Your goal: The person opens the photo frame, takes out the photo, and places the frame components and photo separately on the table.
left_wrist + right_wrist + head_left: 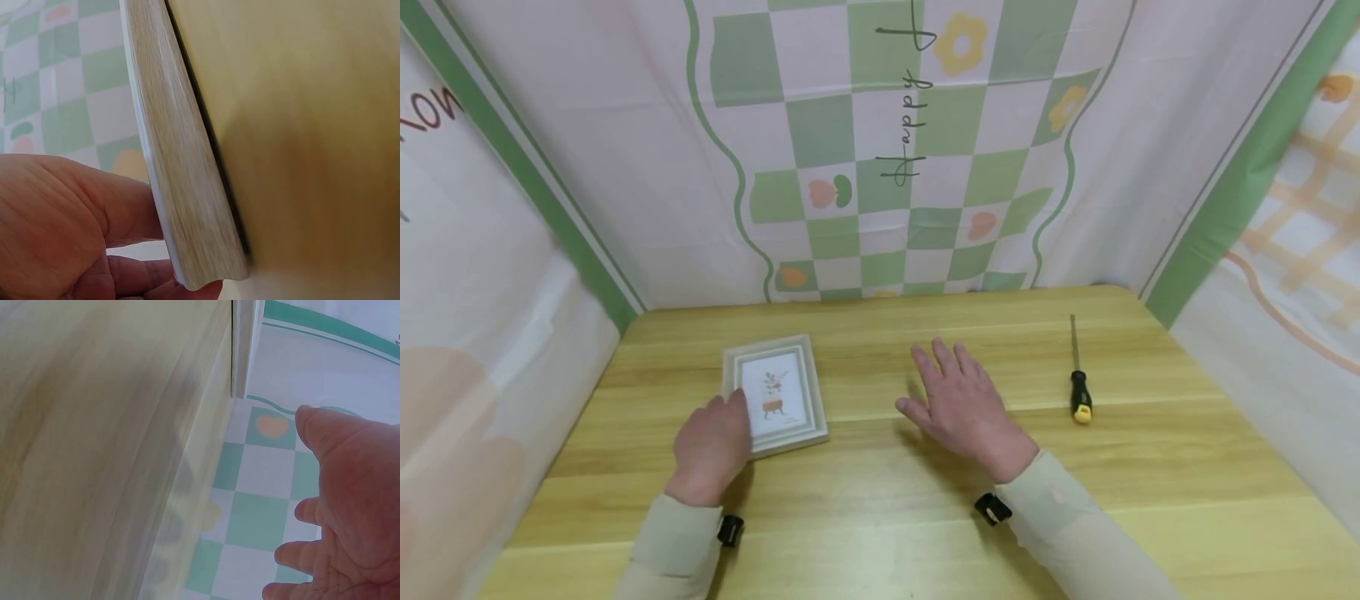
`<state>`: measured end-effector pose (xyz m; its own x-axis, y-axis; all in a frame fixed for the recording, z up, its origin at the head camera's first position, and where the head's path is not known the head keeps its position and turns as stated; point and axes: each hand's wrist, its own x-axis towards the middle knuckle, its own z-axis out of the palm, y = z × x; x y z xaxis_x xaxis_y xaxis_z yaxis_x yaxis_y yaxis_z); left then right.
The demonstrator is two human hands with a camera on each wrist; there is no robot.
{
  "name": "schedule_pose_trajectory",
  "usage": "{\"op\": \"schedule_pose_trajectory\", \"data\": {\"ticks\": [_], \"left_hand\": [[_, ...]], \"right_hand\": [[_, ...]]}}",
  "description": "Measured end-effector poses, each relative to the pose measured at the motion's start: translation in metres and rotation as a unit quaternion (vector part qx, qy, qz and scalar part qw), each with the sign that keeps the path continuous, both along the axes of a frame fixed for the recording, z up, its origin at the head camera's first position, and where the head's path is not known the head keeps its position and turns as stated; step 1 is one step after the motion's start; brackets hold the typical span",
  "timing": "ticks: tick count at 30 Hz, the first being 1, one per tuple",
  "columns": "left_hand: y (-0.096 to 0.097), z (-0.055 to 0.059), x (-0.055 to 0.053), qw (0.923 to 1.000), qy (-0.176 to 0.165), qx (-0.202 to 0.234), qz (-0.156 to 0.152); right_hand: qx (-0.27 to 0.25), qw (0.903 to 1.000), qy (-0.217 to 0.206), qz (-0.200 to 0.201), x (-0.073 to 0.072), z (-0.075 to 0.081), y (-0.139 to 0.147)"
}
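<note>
A light wood picture frame (817,408) with a drawing of a potted plant lies face up on the left part of the table. My left hand (712,446) grips its left side. In the left wrist view the thumb of that hand (56,225) is on the face and the fingers curl round the edge. My right hand (964,414) is over the middle of the table, fingers spread and holding nothing. The right wrist view shows the right hand (362,494) with straight fingers, and the frame's edge (242,350) beyond.
A screwdriver (1079,392) with a black and yellow handle lies on the right part of the wooden table (865,517). A checkered cloth (880,117) hangs behind the far edge, and printed cloths flank both sides.
</note>
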<state>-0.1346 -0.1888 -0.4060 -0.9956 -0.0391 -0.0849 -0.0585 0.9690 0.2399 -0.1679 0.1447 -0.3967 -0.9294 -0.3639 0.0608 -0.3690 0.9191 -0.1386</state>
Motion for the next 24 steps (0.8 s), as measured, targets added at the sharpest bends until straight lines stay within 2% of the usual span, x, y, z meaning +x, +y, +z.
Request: {"op": "schedule_pose_trajectory", "data": {"ticks": [24], "left_hand": [[0.036,-0.006,0.001,0.9988,0.034,-0.014,-0.033]], "right_hand": [[-0.002,0.9997,0.015,0.016,0.004,-0.001,-0.002]]}}
